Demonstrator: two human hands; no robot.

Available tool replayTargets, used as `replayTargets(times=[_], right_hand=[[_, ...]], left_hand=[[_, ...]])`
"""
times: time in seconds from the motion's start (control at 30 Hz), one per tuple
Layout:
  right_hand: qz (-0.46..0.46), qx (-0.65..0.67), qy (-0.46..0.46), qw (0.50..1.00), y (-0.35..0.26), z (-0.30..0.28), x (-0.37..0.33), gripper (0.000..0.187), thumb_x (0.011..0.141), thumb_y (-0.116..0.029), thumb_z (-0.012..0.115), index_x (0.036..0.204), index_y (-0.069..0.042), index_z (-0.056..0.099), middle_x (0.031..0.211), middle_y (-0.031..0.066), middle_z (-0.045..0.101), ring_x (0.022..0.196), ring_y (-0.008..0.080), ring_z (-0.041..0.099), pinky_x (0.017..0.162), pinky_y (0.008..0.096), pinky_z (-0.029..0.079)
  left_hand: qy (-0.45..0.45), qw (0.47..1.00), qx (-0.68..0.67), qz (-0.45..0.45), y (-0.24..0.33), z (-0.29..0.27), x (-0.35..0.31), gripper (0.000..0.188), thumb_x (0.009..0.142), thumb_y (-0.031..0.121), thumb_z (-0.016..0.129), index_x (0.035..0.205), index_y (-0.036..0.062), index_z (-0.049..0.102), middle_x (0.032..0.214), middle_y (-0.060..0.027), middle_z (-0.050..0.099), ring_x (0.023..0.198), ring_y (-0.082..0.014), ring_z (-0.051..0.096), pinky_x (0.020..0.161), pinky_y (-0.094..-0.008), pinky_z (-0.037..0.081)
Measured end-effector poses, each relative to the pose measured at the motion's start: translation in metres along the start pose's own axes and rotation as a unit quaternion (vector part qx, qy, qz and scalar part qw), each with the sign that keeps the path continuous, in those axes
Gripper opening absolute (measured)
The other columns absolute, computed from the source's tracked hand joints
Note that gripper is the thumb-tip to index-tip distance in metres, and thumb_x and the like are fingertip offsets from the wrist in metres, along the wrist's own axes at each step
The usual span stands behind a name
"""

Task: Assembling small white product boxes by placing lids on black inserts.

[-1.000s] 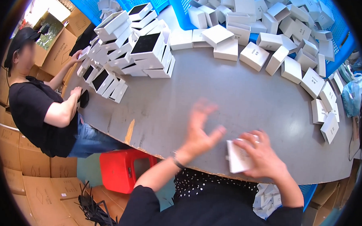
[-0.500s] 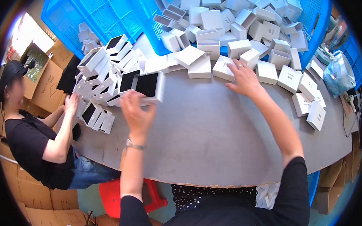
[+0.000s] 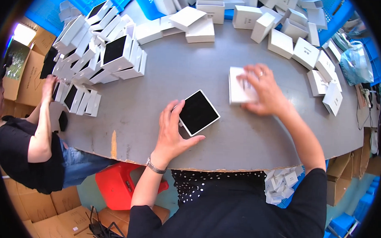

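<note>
My left hand [image 3: 172,129] has its fingers at the left edge of a shallow white box [image 3: 199,113] with a black insert, the thumb reaching along its lower side. The box is turned cornerwise over the near middle of the table. To its right, my right hand [image 3: 265,90], smeared by motion and wearing a ring, grips a closed-top white box lid [image 3: 237,87] from its right side. A gap separates the lid from the black-filled box.
White boxes with black inserts [image 3: 116,53] are stacked at left, beside a co-worker's hand [image 3: 49,86]. White lids [image 3: 281,42] lie along the far side and right of the grey table [image 3: 158,88]. A blue crate [image 3: 150,4] stands behind; a red stool [image 3: 112,187] is below.
My left hand has brought a black-filled box from the stack toward the near middle. My right hand has drawn a white lid nearer from the far row. The view has shifted.
</note>
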State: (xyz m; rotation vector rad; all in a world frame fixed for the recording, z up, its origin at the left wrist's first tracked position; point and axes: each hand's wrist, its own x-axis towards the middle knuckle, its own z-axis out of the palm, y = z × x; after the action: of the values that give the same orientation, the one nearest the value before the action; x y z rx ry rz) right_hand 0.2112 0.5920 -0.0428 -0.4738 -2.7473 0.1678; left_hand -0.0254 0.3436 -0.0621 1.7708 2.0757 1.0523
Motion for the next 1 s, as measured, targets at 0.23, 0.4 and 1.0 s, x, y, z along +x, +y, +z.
replayTargets(times=[0.23,0.4,1.0], right_hand=[[0.161,0.313,-0.281,0.893,-0.011,-0.08,-0.026,0.051,0.089,-0.041,0.07,0.124,-0.004,0.067,0.117,0.0188,0.071,0.104,0.0362,0.066,0.093,0.0417,0.051],[0.166,0.109,0.052,0.979,0.008,-0.035,-0.03,0.058,0.094,-0.046,0.064,0.135,-0.005,0.061,0.117,0.0181,0.068,0.115,0.0338,0.063,0.098,0.0412,0.048],[-0.074,-0.168,0.146,0.972,-0.05,-0.002,-0.033,0.069,0.079,-0.012,0.071,0.143,-0.027,0.054,0.155,0.0103,0.04,0.142,0.0284,0.042,0.117,0.0552,0.029]], left_hand=[[-0.048,0.997,-0.063,0.011,0.012,0.016,0.005,0.094,0.062,0.022,0.091,0.145,0.0094,0.048,0.142,-0.0177,0.044,0.132,-0.0373,0.045,0.108,-0.0464,0.044],[-0.036,0.998,-0.042,0.007,0.013,0.017,0.003,0.092,0.061,0.02,0.09,0.143,0.0088,0.05,0.141,-0.0169,0.046,0.129,-0.0362,0.048,0.107,-0.0456,0.045],[-0.001,0.999,-0.023,-0.025,0.008,0.006,-0.013,0.09,0.061,0.019,0.09,0.141,0.0065,0.052,0.139,-0.0167,0.048,0.129,-0.0352,0.05,0.108,-0.0438,0.044]])
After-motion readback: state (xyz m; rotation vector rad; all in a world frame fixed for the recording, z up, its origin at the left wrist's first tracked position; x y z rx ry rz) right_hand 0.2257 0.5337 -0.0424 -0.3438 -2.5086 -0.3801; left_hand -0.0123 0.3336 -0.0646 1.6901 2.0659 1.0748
